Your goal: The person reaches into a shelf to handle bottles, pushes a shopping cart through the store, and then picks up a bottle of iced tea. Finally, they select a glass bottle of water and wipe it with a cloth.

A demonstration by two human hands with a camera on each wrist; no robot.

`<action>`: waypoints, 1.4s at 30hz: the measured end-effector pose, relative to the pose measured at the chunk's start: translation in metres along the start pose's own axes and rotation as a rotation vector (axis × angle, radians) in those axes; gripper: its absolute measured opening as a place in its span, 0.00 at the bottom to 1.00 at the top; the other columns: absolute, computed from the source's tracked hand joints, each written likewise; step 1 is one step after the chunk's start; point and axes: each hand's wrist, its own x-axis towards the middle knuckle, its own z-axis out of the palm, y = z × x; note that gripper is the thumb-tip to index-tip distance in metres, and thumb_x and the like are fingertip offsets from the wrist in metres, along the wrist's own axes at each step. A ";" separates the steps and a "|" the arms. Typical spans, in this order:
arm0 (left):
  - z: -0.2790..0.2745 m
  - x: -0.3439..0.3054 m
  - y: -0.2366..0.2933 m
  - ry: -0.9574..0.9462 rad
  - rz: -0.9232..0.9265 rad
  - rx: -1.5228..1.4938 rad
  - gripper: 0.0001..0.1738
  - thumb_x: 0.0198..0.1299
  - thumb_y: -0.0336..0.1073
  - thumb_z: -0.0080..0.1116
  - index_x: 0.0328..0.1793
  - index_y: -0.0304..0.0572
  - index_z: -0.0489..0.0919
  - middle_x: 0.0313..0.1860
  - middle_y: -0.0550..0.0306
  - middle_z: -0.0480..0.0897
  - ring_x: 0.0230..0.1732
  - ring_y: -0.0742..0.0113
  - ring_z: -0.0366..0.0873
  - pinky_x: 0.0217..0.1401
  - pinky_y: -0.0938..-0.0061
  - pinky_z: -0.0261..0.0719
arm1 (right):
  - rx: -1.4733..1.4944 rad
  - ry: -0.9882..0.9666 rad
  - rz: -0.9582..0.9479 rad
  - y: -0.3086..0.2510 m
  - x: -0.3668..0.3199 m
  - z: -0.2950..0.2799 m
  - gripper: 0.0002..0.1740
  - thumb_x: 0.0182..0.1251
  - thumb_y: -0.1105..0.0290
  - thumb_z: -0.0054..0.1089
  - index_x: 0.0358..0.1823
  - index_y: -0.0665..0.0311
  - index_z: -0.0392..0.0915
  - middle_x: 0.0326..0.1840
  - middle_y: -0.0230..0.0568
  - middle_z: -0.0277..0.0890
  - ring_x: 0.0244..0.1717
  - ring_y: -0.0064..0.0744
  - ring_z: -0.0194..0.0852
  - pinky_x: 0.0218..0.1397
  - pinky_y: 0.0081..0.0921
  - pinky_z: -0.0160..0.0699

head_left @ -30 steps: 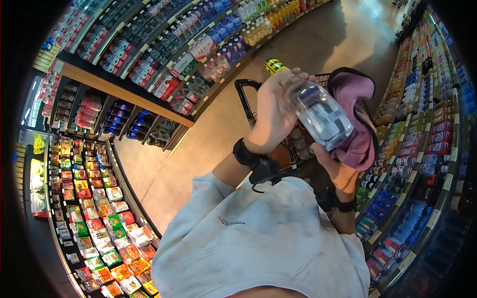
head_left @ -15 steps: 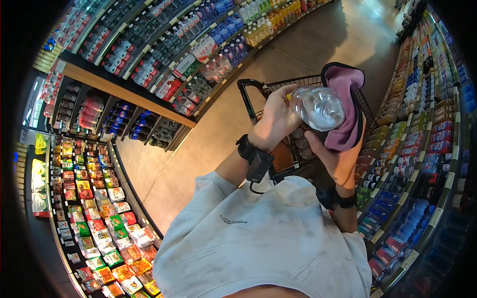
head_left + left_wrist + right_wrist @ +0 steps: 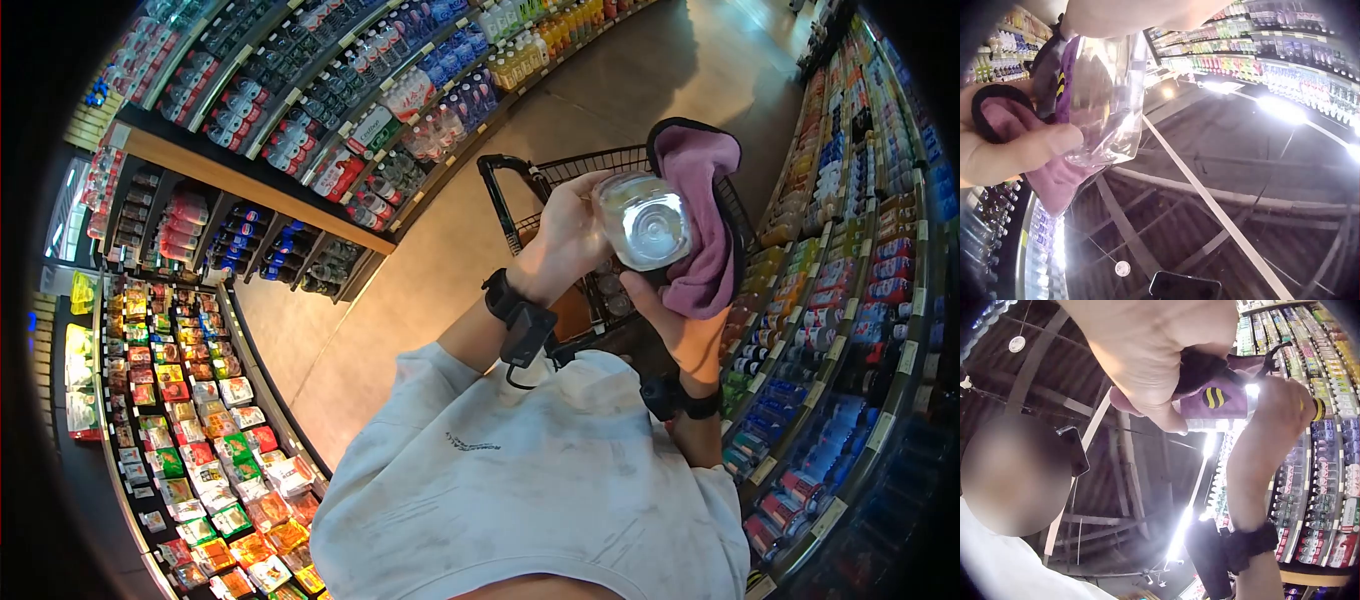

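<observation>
A clear bottle (image 3: 648,222) is held up over the cart, its base turned toward the head camera. My left hand (image 3: 565,235) grips it around the neck end; in the right wrist view its yellow-and-black cap (image 3: 1318,409) sticks out past that hand. My right hand (image 3: 675,325) holds a pink cloth (image 3: 700,215) with a black border against the bottle's side. In the left wrist view my right thumb (image 3: 1054,140) presses the cloth (image 3: 1054,187) next to the clear bottle wall (image 3: 1113,100). Most of my right fingers are hidden behind the cloth in the head view.
A black wire shopping cart (image 3: 490,195) with several round items in it stands below my hands. Drink shelves (image 3: 350,120) run along the far left, more bottle shelves (image 3: 850,320) along the right. A low case of packaged food (image 3: 220,430) is at the near left.
The bottle has tipped from lying slanted, side showing, to pointing its base toward the head camera. The cloth has shifted along with it, still against its side. Both hands keep their hold.
</observation>
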 end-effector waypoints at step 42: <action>0.056 -0.026 0.000 0.014 0.672 0.914 0.18 0.74 0.35 0.55 0.63 0.39 0.63 0.40 0.45 0.82 0.42 0.52 0.86 0.43 0.60 0.87 | -0.196 0.254 0.008 0.019 -0.021 -0.041 0.21 0.74 0.66 0.60 0.64 0.67 0.78 0.49 0.31 0.77 0.42 0.22 0.69 0.49 0.21 0.70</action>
